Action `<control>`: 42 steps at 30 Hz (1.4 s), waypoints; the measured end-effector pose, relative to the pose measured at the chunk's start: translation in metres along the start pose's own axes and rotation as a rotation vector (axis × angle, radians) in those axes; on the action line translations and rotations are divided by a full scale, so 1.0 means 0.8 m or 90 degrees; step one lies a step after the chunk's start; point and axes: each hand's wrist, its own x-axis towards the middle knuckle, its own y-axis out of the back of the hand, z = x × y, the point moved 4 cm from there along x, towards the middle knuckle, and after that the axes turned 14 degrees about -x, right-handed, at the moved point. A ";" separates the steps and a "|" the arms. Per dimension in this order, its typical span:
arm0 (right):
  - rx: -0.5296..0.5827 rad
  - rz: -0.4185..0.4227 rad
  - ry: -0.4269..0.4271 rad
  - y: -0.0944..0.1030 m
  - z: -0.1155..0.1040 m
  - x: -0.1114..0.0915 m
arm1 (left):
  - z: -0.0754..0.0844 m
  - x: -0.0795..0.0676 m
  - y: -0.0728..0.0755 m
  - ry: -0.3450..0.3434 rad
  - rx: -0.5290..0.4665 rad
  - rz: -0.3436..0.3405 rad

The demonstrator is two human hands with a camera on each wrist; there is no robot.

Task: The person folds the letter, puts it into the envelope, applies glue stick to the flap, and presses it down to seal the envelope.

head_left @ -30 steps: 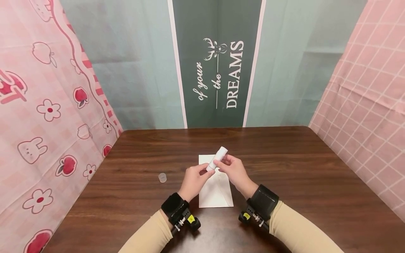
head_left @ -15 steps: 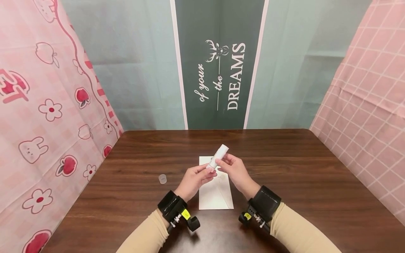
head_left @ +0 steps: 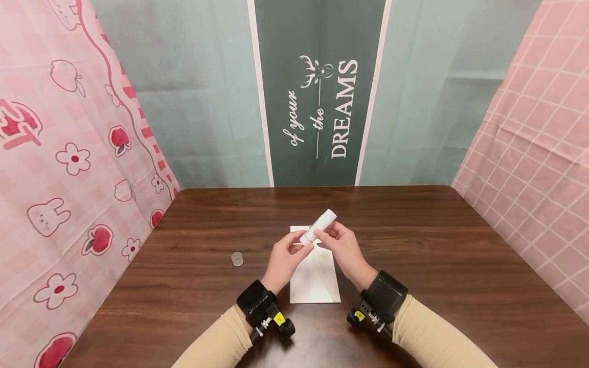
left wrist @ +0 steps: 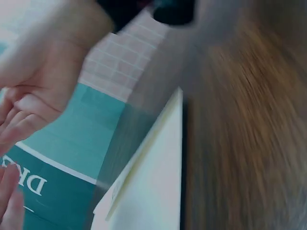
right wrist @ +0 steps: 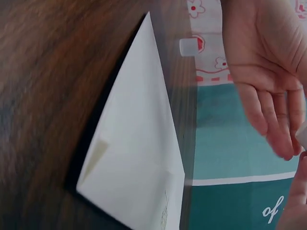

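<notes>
A white glue stick (head_left: 323, 222) is held tilted over the envelope, its upper end pointing up and right. My left hand (head_left: 281, 259) pinches its lower end between thumb and fingers. Around its middle, my right hand (head_left: 346, 250) grips with the thumb in front. Below both hands lies a white envelope (head_left: 313, 283), flap side up on the table. In the right wrist view, the left hand (right wrist: 268, 72) shows its palm beside a sliver of the stick's end (right wrist: 302, 135). The left wrist view catches the right hand (left wrist: 41, 72), with the stick hidden there.
A small translucent cap (head_left: 236, 258) lies on the brown wooden table (head_left: 184, 286), left of the envelope. Wrist cameras (head_left: 286, 328) hang under both wrists, low over the table. Fabric curtains (head_left: 211, 102) stand behind the table and along both sides.
The left fingers loosened with the palm turned up, then closed again on the lower end. The glue stick has shifted slightly right and up. Envelope and cap stay put.
</notes>
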 end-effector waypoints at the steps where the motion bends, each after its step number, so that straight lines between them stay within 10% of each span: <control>1: 0.007 0.006 -0.006 0.000 0.000 0.000 | 0.004 0.000 -0.001 -0.040 0.062 0.013; 8: 0.067 0.026 -0.052 -0.004 0.005 -0.001 | 0.031 -0.009 -0.009 -0.247 0.402 0.060; 13: 0.067 0.027 -0.066 -0.004 0.007 0.001 | 0.034 -0.010 -0.011 -0.252 0.422 0.063; 27: 0.022 0.012 -0.052 0.001 0.008 -0.002 | 0.010 -0.004 -0.007 -0.016 -0.023 0.024; 37: 0.040 -0.037 -0.011 0.001 0.002 -0.003 | -0.005 -0.009 -0.016 0.239 -0.495 -0.079; 42: 0.036 -0.050 -0.001 0.002 0.000 -0.002 | -0.006 -0.008 -0.015 0.251 -0.499 -0.095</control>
